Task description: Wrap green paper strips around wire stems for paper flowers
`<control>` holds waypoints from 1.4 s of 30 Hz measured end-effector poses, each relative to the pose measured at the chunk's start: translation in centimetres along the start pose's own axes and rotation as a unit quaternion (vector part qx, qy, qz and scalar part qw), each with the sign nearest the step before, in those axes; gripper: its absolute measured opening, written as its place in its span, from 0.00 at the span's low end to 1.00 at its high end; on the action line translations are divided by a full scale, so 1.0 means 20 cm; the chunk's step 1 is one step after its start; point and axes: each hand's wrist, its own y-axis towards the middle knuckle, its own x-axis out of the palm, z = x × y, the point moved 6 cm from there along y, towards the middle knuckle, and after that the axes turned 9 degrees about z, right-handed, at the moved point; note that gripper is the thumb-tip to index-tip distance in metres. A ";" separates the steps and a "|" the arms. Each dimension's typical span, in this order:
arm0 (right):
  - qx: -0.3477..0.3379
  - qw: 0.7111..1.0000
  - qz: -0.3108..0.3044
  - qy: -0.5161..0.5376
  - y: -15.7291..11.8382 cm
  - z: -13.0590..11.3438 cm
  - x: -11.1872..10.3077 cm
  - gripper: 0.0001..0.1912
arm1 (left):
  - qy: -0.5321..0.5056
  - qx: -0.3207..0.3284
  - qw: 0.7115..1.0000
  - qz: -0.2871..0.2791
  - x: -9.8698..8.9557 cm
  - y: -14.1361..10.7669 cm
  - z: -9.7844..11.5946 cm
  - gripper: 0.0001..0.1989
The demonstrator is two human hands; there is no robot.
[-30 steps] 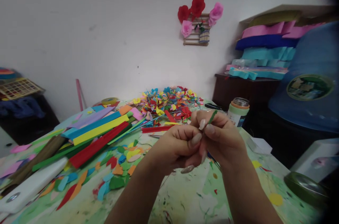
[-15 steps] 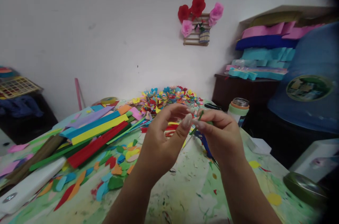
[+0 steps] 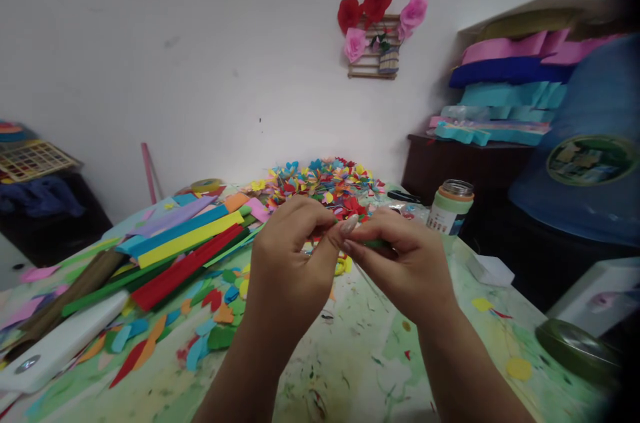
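Pinching: two hands; the left hand (image 3: 300,260) has thumb and forefinger drawn together, their grip hidden; the right hand (image 3: 407,266) has thumb and forefinger nearly closed on one green piece (image 3: 379,244).
Green piece: mostly covered, between the right thumb and forefinger, behind their tips, above the table (image 3: 350,370).
Tape: one green roll (image 3: 577,351) by the table's right edge.
White bar: one (image 3: 65,343), towards the left edge.
Cut petals: many (image 3: 220,316), too overlapped to count, left of the hands.
White box: one (image 3: 491,271), near the right edge.
Jar: one, open (image 3: 451,208), at the far right corner.
Flower pile: one (image 3: 325,180), uncountable blooms, at the far edge.
Wall rack: one (image 3: 373,68), two red and two pink large flowers.
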 end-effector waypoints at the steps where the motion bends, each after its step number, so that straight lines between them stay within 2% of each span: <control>1: 0.032 0.999 -0.005 0.013 0.00 0.02 0.00 0.05 | -0.004 0.006 1.000 0.000 0.00 0.00 0.01 0.07; 8: 0.190 0.973 -0.047 0.121 -0.01 0.10 0.04 0.08 | -0.011 0.023 1.000 -0.005 -0.01 0.00 0.02 0.09; 16: 0.274 0.941 -0.100 0.173 -0.02 0.20 0.10 0.11 | -0.025 -0.018 0.998 -0.061 0.00 0.02 -0.04 0.10; 22: 0.328 0.902 -0.161 0.231 -0.05 0.20 0.16 0.13 | -0.061 -0.043 0.989 -0.131 -0.01 0.03 -0.10 0.11; 24: 0.329 0.901 -0.154 0.236 -0.05 0.19 0.17 0.14 | -0.088 -0.066 0.985 -0.135 -0.01 0.03 -0.11 0.09; 27: 0.298 0.925 -0.105 0.210 -0.03 0.19 0.14 0.17 | -0.099 -0.110 0.981 -0.124 0.01 0.02 -0.13 0.01; 29: 0.271 0.943 -0.074 0.180 -0.02 0.18 0.12 0.17 | -0.071 -0.123 0.984 -0.107 0.02 0.01 -0.12 0.05; 34: 0.234 0.959 -0.050 0.153 -0.02 0.18 0.11 0.13 | 0.034 -0.057 0.998 -0.020 0.02 0.00 -0.08 0.05; 37: 0.236 0.959 -0.052 0.151 -0.01 0.18 0.11 0.14 | 0.043 -0.018 0.999 -0.021 0.03 0.01 -0.06 0.05; 42: 0.289 0.934 -0.087 0.192 -0.01 0.21 0.13 0.15 | 0.023 -0.011 0.999 -0.040 0.01 0.02 -0.05 0.04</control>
